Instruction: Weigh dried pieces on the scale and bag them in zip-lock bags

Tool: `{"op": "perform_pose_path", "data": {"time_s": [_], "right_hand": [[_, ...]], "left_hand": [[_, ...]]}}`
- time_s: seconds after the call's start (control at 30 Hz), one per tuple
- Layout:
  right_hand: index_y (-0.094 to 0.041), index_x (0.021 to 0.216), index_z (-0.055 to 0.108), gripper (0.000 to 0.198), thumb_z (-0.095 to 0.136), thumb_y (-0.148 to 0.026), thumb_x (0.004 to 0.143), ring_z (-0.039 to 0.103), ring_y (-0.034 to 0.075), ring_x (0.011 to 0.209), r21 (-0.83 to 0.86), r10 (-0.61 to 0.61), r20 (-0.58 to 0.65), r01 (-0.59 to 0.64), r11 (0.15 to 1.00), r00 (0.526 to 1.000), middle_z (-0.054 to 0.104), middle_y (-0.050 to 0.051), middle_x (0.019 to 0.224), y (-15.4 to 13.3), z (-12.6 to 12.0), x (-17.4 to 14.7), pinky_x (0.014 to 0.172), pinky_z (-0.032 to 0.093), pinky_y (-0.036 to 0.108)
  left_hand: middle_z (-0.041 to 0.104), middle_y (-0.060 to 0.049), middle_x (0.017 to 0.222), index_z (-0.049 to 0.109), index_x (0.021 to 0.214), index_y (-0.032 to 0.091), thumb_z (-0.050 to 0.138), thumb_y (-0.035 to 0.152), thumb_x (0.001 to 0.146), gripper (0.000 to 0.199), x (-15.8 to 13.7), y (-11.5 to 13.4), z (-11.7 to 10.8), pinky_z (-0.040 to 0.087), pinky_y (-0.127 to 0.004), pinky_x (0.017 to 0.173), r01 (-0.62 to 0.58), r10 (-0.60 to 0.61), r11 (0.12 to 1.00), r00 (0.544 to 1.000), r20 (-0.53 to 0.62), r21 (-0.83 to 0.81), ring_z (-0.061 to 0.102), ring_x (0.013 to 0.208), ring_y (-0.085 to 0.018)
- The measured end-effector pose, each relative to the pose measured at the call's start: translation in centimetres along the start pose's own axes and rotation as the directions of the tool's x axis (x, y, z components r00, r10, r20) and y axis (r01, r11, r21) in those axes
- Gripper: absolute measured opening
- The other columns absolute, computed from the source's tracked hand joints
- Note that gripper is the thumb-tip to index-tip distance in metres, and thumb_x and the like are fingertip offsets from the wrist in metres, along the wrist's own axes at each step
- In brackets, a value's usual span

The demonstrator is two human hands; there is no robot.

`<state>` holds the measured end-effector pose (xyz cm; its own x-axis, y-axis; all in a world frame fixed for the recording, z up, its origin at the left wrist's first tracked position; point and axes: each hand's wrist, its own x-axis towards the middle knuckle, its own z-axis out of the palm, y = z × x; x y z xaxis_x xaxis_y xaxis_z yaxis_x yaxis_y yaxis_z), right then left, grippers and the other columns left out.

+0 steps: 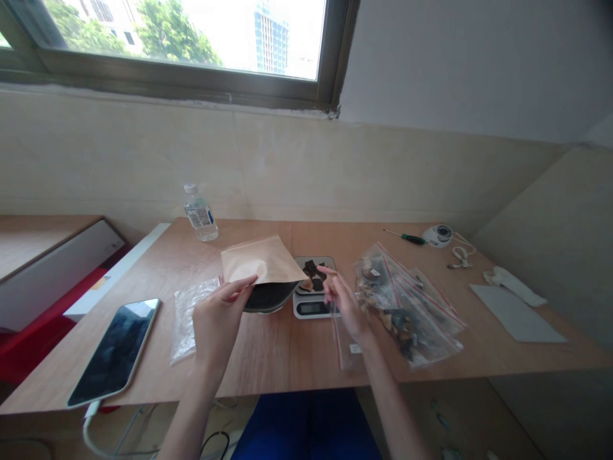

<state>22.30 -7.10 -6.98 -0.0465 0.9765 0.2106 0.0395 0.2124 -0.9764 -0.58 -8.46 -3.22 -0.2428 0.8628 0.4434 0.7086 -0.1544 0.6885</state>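
Note:
My left hand (pixel 221 313) pinches the rim of a brown paper pouch (pixel 261 259), which tilts with its mouth toward me and shows a dark lining. Just right of the pouch is a small white digital scale (pixel 306 310) with a dark display. Dark and brown dried pieces (pixel 313 275) lie on its platform. Over the scale's right side hovers my right hand (pixel 341 295), index finger stretched out toward the pieces and nothing visible in it. Clear zip bags (pixel 407 306) of dried pieces are piled beside it.
A clear plastic packet (pixel 186 319) lies left of the pouch, a phone (pixel 117 351) on a cable further left. Behind stands a water bottle (pixel 201 214). Toward the right are a screwdriver (pixel 412 239), a white dome camera (pixel 438 236) and a white card (pixel 517 313).

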Motion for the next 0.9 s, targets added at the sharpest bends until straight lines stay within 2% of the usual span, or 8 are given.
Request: {"op": "perform_pose_path", "data": {"time_s": [0.17, 0.3, 0.37, 0.47, 0.53, 0.7, 0.83, 0.9], "right_hand": [[-0.018, 0.131, 0.045, 0.048, 0.035, -0.043, 0.091, 0.058, 0.016, 0.081, -0.241, -0.053, -0.132, 0.02, 0.97, 0.99, 0.06, 0.006, 0.094, 4.3, -2.5, 4.5, 0.077, 0.047, 0.03], [-0.017, 0.131, 0.045, 0.049, 0.046, -0.037, 0.087, 0.054, 0.022, 0.112, -0.544, -0.122, -0.102, 0.047, 0.838, 0.987, 0.057, 0.014, 0.123, 5.8, -4.0, 8.3, 0.096, 0.04, 0.038], [-0.016, 0.123, 0.054, 0.042, 0.048, -0.034, 0.086, 0.053, 0.024, 0.114, -0.613, -0.1, -0.064, 0.04, 0.789, 0.993, 0.059, 0.015, 0.123, 6.4, -4.7, 9.7, 0.098, 0.038, 0.04], [-0.015, 0.099, 0.068, 0.033, 0.046, -0.037, 0.087, 0.062, 0.025, 0.099, -0.613, -0.064, -0.002, 0.049, 0.789, 0.998, 0.07, 0.014, 0.103, 7.0, -5.3, 10.6, 0.092, 0.043, 0.039], [-0.016, 0.094, 0.069, 0.04, 0.038, -0.04, 0.091, 0.065, 0.024, 0.093, -0.601, -0.057, 0.007, 0.05, 0.797, 0.998, 0.072, 0.012, 0.096, 7.0, -5.5, 10.5, 0.088, 0.046, 0.038], [-0.016, 0.109, 0.063, 0.045, 0.029, -0.04, 0.095, 0.057, 0.021, 0.111, -0.559, -0.172, -0.091, 0.093, 0.824, 0.981, 0.065, 0.012, 0.116, 4.7, -5.1, 7.9, 0.097, 0.04, 0.037], [-0.02, 0.089, 0.066, 0.035, 0.035, -0.034, 0.094, 0.062, 0.019, 0.086, -0.457, -0.39, -0.239, 0.251, 0.853, 0.889, 0.068, 0.007, 0.086, 0.6, -2.5, 3.4, 0.083, 0.047, 0.034], [-0.021, 0.083, 0.067, 0.032, 0.037, -0.028, 0.093, 0.061, 0.018, 0.079, -0.429, -0.413, -0.125, 0.326, 0.842, 0.902, 0.066, 0.005, 0.078, -1.2, -0.3, 1.0, 0.078, 0.047, 0.033]], "left_hand": [[0.074, 0.006, 0.079, 0.073, 0.09, 0.032, 0.061, 0.036, 0.08, 0.016, -0.3, -0.2, 0.0, 0.047, -0.024, 0.062, -0.01, 0.01, 1.0, 0.999, 0.032, -0.009, 0.069, 0.07, -0.016], [0.074, 0.006, 0.083, 0.073, 0.089, 0.032, 0.061, 0.036, 0.08, 0.016, -0.4, -0.3, -0.3, 0.047, -0.024, 0.064, -0.02, 0.02, 1.0, 1.0, 0.024, -0.005, 0.069, 0.071, -0.016], [0.074, 0.006, 0.084, 0.073, 0.089, 0.032, 0.061, 0.035, 0.079, 0.016, -0.3, -0.2, -0.4, 0.047, -0.024, 0.064, -0.017, 0.017, 1.0, 1.0, 0.023, -0.001, 0.069, 0.071, -0.016], [0.074, 0.005, 0.084, 0.073, 0.089, 0.032, 0.061, 0.036, 0.079, 0.017, -0.3, -0.2, -0.6, 0.047, -0.024, 0.063, -0.006, 0.006, 1.0, 1.0, 0.029, -0.001, 0.069, 0.07, -0.016], [0.074, 0.005, 0.084, 0.074, 0.089, 0.032, 0.061, 0.036, 0.079, 0.017, -0.2, -0.2, -0.7, 0.047, -0.024, 0.064, 0.003, -0.003, 1.0, 1.0, 0.031, -0.005, 0.069, 0.07, -0.017], [0.075, 0.005, 0.081, 0.074, 0.089, 0.032, 0.06, 0.038, 0.079, 0.018, -0.3, -0.1, -0.4, 0.048, -0.025, 0.065, 0.019, -0.018, 1.0, 0.999, 0.037, -0.023, 0.069, 0.07, -0.017], [0.075, 0.004, 0.08, 0.073, 0.091, 0.031, 0.059, 0.037, 0.08, 0.019, -0.4, 0.2, 0.2, 0.05, -0.026, 0.068, 0.024, -0.023, 0.999, 0.999, 0.032, -0.034, 0.07, 0.073, -0.018], [0.075, 0.003, 0.082, 0.073, 0.092, 0.03, 0.059, 0.035, 0.08, 0.019, -0.6, 0.3, 0.6, 0.05, -0.026, 0.069, 0.023, -0.022, 0.999, 0.999, 0.027, -0.049, 0.07, 0.075, -0.018]]}}
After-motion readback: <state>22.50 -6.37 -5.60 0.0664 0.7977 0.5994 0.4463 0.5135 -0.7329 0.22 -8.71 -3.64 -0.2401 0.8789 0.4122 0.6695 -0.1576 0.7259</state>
